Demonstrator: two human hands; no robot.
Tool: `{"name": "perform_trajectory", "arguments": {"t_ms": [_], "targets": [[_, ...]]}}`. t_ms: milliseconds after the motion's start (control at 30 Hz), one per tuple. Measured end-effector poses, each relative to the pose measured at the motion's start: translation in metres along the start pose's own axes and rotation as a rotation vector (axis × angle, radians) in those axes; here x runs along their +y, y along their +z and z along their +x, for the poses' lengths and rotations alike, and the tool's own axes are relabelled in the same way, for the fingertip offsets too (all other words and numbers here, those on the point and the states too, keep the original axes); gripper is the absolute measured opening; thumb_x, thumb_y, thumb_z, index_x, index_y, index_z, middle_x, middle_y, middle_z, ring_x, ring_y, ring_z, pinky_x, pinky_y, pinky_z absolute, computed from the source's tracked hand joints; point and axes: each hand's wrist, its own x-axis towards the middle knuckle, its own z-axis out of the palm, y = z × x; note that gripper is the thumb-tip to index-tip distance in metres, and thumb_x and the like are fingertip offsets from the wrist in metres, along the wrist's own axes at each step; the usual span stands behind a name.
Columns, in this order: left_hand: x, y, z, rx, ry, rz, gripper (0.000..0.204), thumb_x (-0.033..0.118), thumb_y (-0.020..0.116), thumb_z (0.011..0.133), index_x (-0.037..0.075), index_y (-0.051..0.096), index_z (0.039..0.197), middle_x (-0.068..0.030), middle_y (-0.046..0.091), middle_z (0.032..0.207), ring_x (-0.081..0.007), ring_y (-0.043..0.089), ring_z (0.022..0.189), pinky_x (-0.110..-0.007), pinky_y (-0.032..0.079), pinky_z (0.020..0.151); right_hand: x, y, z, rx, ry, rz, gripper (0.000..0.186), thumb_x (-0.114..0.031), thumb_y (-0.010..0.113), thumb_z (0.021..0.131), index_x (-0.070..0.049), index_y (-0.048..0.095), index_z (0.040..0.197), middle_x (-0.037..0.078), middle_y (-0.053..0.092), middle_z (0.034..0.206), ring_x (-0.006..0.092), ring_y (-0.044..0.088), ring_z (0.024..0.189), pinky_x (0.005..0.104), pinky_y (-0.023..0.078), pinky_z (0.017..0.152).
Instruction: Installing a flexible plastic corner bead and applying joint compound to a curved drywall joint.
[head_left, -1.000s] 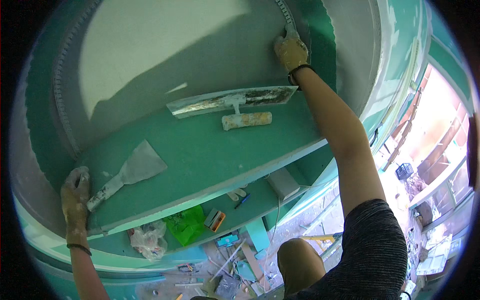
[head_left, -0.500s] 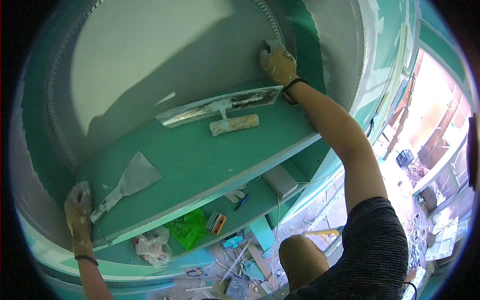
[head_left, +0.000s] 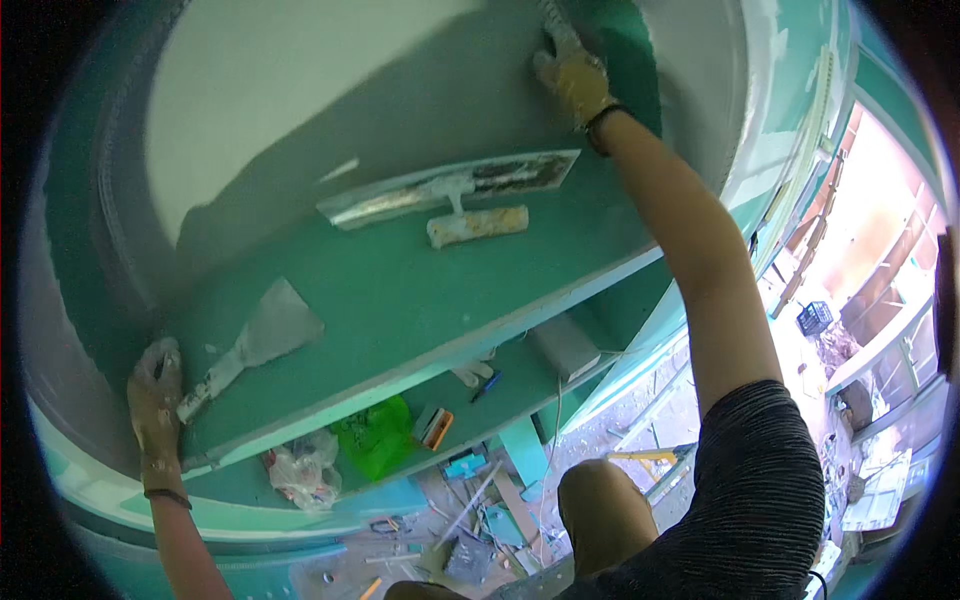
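A thin perforated corner bead (head_left: pixel 107 200) curves along the arch of a grey-plastered niche. My right hand (head_left: pixel 577 88), in a pale plaster-stained glove, is closed on the bead at the arch's right side, fingers pointing up. At the shelf's left end my left hand (head_left: pixel 157 395), also gloved, has its fingers drawn together against the wall where the bead comes down; what they pinch is hidden. Right beside it lies a putty knife (head_left: pixel 262 340) smeared with plaster. A wide finishing trowel (head_left: pixel 385 204) with a crusted handle rests on the green shelf (head_left: pixel 400 290).
The lower shelf holds a clear plastic bag (head_left: pixel 303 472), a green bag (head_left: pixel 378 440), a small orange-and-white box (head_left: pixel 434 428), a blue pen (head_left: pixel 486 387) and a grey box (head_left: pixel 566 347). Boards and scraps litter the floor below. A black crate (head_left: pixel 814 318) stands far right.
The view has shifted a little. My right hand has gone slightly higher along the arch, still at the bead. My left hand stays by the putty knife; the tools lie as before.
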Motion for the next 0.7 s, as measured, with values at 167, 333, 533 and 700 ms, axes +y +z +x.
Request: {"name": "perform_trajectory", "arguments": {"t_ms": [167,333,533,700], "targets": [[0.031,-0.011,-0.008,-0.053,0.038,0.117,0.040,0.025,0.058,0.100,-0.003,0.067,0.126,-0.0182,0.073,0.112,-0.0245,0.066,0.094,-0.035,0.050,0.088,-0.051,-0.039,-0.026,-0.119,0.017,0.065,0.049,-0.038,0.055,0.101,-0.007,0.061,0.139,0.020,0.061,0.142,0.0367,0.057,0.132,0.0447,0.045,0.111],[0.013,-0.010,0.001,-0.060,-0.006,0.247,0.043,0.029,0.059,0.100,-0.003,0.068,0.125,-0.0197,0.072,0.115,-0.0245,0.066,0.102,-0.034,0.050,0.091,-0.054,-0.127,-0.035,-0.356,-0.154,0.574,0.052,-0.036,0.051,0.104,-0.006,0.053,0.147,0.022,0.049,0.154,0.0337,0.043,0.146,0.0444,0.034,0.120],[0.024,-0.007,-0.002,-0.067,-0.038,0.153,0.043,0.027,0.059,0.099,-0.006,0.068,0.124,-0.0196,0.072,0.118,-0.0273,0.066,0.110,-0.036,0.048,0.099,-0.087,-0.193,-0.078,-0.146,0.151,0.268,0.050,-0.043,0.061,0.099,-0.010,0.065,0.136,0.013,0.072,0.121,0.0259,0.069,0.110,0.0382,0.053,0.098],[0.000,-0.009,0.005,-0.084,0.003,0.020,0.041,0.025,0.059,0.099,-0.005,0.068,0.125,-0.0203,0.072,0.121,-0.0284,0.066,0.111,-0.036,0.048,0.099,-0.070,-0.209,-0.110,-0.425,-0.033,0.371,0.044,-0.037,0.060,0.100,-0.009,0.066,0.133,0.014,0.071,0.125,0.0340,0.069,0.113,0.0442,0.055,0.096]]}}
